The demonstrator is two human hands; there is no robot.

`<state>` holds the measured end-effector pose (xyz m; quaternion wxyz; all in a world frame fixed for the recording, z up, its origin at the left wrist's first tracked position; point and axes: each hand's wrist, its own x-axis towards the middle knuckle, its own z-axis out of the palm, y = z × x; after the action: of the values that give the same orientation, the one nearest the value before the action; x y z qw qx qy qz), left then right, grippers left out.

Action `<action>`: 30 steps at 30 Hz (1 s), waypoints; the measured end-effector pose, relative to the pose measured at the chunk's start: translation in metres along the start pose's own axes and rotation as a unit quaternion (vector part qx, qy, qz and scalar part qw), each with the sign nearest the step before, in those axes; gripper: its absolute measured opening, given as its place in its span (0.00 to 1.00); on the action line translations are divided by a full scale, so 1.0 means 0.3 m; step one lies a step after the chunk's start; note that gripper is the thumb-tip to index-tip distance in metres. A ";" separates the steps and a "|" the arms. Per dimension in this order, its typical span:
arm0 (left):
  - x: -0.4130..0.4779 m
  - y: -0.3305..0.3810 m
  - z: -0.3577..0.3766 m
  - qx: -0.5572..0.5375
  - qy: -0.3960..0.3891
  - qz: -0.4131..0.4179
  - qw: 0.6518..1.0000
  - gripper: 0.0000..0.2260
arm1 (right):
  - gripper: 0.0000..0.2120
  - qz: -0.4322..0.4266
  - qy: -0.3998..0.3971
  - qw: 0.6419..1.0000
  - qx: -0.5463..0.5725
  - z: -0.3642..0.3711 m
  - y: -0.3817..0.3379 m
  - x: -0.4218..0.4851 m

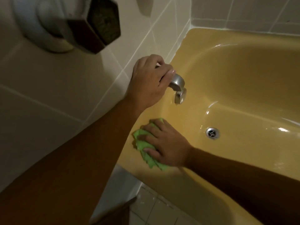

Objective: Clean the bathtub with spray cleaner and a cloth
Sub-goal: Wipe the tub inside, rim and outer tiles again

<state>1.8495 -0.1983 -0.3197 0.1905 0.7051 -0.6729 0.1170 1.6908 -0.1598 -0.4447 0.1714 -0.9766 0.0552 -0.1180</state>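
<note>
A yellow bathtub (243, 82) fills the right side of the head view. Its metal spout (177, 82) sticks out from the tiled wall, and my left hand (150, 82) grips the spout from above, fingers curled over it. Lower down, my right hand (165, 143) presses a crumpled green cloth (142, 143) flat against the tub's end rim, fingers spread over it. No spray bottle is in view.
A round metal overflow fitting (179, 96) sits just below the spout. The drain (212, 133) lies in the tub floor to the right. A dark hexagonal handle (97, 28) on a white plate projects from the wall at top left. Floor tiles (154, 208) show below the tub.
</note>
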 end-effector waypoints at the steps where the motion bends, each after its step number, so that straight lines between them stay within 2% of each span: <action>1: -0.006 0.001 -0.005 -0.002 -0.010 -0.001 1.000 0.16 | 0.25 0.003 -0.004 1.000 -0.025 0.005 0.050 0.018; 3: -0.016 0.002 -0.017 -0.013 -0.027 -0.006 1.000 0.17 | 0.27 0.133 0.038 0.989 -0.056 0.009 0.145 0.094; 5: -0.030 0.003 -0.025 -0.021 -0.055 -0.021 0.998 0.19 | 0.29 0.282 0.064 0.956 -0.045 -0.011 0.153 0.170; 7: -0.034 0.004 -0.030 -0.033 -0.076 -0.026 0.996 0.20 | 0.27 0.343 0.070 0.937 -0.016 -0.004 0.046 0.205; 9: -0.039 0.004 -0.032 -0.041 -0.081 -0.024 0.996 0.20 | 0.25 0.297 0.059 0.952 -0.048 0.006 -0.111 0.183; 12: -0.058 0.003 -0.039 -0.048 -0.077 -0.017 0.996 0.20 | 0.23 0.097 0.001 0.993 -0.073 0.036 -0.272 0.075; 14: -0.075 0.002 -0.053 -0.057 -0.098 -0.020 0.993 0.21 | 0.23 -0.039 -0.047 0.997 -0.054 0.039 -0.267 0.029; 15: -0.083 0.002 -0.062 -0.068 -0.106 -0.029 0.992 0.21 | 0.23 -0.078 -0.055 0.994 -0.052 0.039 -0.235 0.029; 17: -0.100 0.007 -0.083 -0.101 -0.110 -0.054 0.987 0.21 | 0.24 -0.059 -0.047 0.995 -0.062 0.037 -0.163 0.065; 20: -0.167 0.019 -0.110 -0.149 -0.094 -0.079 0.981 0.20 | 0.26 0.122 -0.029 0.989 -0.077 0.012 -0.141 0.132; 22: -0.248 0.026 -0.128 -0.163 -0.082 -0.120 0.976 0.20 | 0.25 0.193 -0.017 0.978 -0.075 0.030 -0.223 0.122; 24: -0.354 0.034 -0.138 -0.167 -0.088 -0.185 0.964 0.19 | 0.25 0.165 -0.024 0.983 -0.075 0.045 -0.310 0.056; 27: -0.524 0.056 -0.146 -0.168 -0.082 -0.247 0.951 0.18 | 0.26 0.050 -0.070 0.994 -0.062 0.043 -0.331 -0.077; 28: -0.576 0.066 -0.141 -0.166 -0.077 -0.257 0.949 0.17 | 0.26 0.042 -0.074 0.995 -0.060 0.039 -0.313 -0.103; 30: -0.662 0.098 -0.130 -0.173 -0.083 -0.282 0.940 0.16 | 0.28 0.085 -0.057 0.993 -0.062 0.028 -0.290 -0.118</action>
<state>1.8106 -0.0028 -0.3651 0.2782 0.8294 -0.4696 -0.1194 1.6645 -0.0704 -0.4294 0.1227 -0.9822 0.1358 -0.0432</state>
